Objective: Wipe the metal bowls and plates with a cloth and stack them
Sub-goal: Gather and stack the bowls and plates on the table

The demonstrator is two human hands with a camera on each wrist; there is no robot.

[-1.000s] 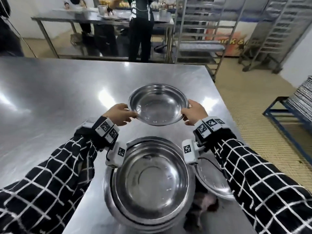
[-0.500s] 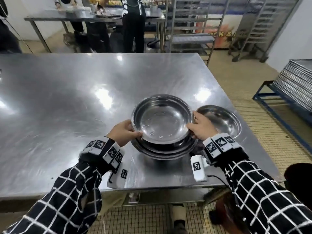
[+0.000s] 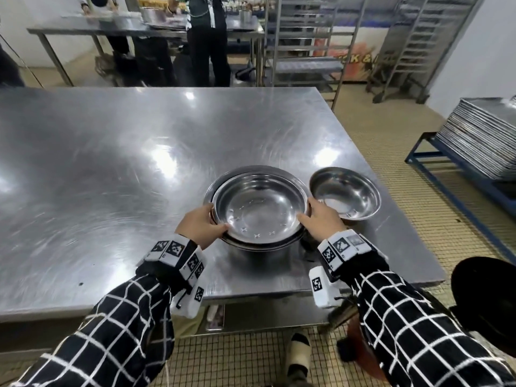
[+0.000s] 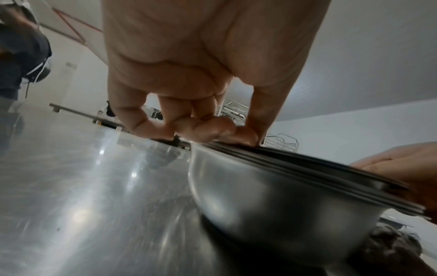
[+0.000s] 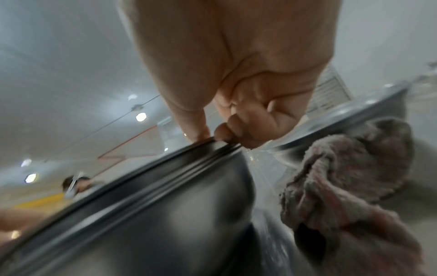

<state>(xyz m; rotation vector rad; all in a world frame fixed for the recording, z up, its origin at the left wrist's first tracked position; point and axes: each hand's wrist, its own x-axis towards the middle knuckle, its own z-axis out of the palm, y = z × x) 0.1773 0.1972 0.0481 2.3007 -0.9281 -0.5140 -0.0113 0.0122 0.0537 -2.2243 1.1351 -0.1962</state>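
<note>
Both hands, left hand [image 3: 201,226] and right hand [image 3: 321,222], pinching rims of nested bowl stack [image 3: 258,210] on steel table [image 3: 117,169]. Lone bowl [image 3: 346,194] just beside, seemingly unstacked; cloth [image 5: 350,179] idle.

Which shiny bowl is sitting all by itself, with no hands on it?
The single bowl on the right, near the table's edge. The other bowls sit nested in a stack, gripped by the left hand and right hand.
</note>
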